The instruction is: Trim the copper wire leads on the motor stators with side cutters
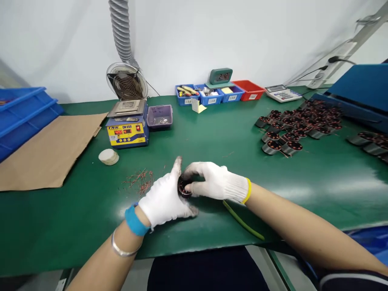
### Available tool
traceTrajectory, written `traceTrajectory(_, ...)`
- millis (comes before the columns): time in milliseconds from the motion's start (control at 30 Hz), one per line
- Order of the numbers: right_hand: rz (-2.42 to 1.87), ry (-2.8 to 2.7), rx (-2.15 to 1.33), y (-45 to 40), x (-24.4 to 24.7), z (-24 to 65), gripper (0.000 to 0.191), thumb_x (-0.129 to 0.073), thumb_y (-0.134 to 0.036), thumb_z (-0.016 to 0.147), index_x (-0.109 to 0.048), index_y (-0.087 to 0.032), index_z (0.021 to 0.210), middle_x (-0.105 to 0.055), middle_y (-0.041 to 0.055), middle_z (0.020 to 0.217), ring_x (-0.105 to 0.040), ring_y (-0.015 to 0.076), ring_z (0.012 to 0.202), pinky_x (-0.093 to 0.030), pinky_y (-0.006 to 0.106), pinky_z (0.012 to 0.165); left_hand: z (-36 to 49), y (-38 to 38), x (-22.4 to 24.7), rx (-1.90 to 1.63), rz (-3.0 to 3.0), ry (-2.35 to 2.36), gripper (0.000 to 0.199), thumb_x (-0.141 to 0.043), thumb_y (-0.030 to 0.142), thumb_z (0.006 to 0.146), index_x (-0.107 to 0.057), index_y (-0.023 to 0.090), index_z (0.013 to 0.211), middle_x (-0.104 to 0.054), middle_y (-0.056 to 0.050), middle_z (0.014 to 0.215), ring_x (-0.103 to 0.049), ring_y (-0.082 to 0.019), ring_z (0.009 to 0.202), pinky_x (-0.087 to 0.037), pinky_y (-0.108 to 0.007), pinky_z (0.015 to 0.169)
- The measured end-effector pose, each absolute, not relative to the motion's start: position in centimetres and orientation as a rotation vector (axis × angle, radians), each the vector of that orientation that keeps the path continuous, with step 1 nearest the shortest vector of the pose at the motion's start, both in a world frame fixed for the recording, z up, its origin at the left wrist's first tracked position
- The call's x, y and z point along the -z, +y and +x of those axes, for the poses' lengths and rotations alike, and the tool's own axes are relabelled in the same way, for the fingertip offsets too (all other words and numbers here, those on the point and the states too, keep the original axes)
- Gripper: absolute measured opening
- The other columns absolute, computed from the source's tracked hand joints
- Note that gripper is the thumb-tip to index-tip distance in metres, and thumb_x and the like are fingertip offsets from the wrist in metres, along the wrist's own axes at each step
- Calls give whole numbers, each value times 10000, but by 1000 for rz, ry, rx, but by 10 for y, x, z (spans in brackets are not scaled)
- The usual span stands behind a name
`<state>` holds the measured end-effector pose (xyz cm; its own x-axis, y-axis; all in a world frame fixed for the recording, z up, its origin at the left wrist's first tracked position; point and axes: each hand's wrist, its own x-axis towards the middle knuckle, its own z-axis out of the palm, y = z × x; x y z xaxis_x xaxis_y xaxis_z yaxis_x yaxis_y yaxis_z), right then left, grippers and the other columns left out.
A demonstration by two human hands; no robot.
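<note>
A small round motor stator (182, 188), dark-rimmed with copper windings inside, is between my two gloved hands over the green table. My left hand (165, 198) is beside it, thumb and fingers spread apart, with the stator near the palm. My right hand (210, 180) has its thumb and fingers closed on the stator from the right, the thumb over its top. Loose copper wire clippings (144, 181) lie left of my left hand. A green strip (242, 222), perhaps a tool handle, rests below my right wrist.
Several more stators (291, 133) stand grouped at the right. A solder pot (127, 129) with a fume hood (127, 83) is at the back left, near a purple tray (159, 116). Small blue bins (212, 99) and a red bin (250, 91) line the wall. Cardboard (45, 149) lies left.
</note>
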<state>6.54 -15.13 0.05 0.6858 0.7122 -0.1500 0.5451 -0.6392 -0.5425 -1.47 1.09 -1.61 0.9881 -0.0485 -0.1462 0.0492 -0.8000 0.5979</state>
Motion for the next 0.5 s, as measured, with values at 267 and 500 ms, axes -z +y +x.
traceTrajectory(267,-2424,-1023,-354,-183,10,32,274,-528,-292,816,-700,-329,1026,-762,-3,974,-723,228,838,-576,364,681,1,3,41,136,2527,-164,1076,-725,334,745,-139,173,1633,-738,-140,1160,-725,-345,1042,-580,-478,903)
traceTrajectory(500,-2426,-1109,-152,-235,19,21,320,-536,-414,896,-641,-413,1199,-773,4,1106,-749,249,963,-647,405,775,0,-4,43,47,2618,-236,977,-730,484,796,-261,226,1613,-728,-113,1123,-718,-338,1014,-571,-425,875)
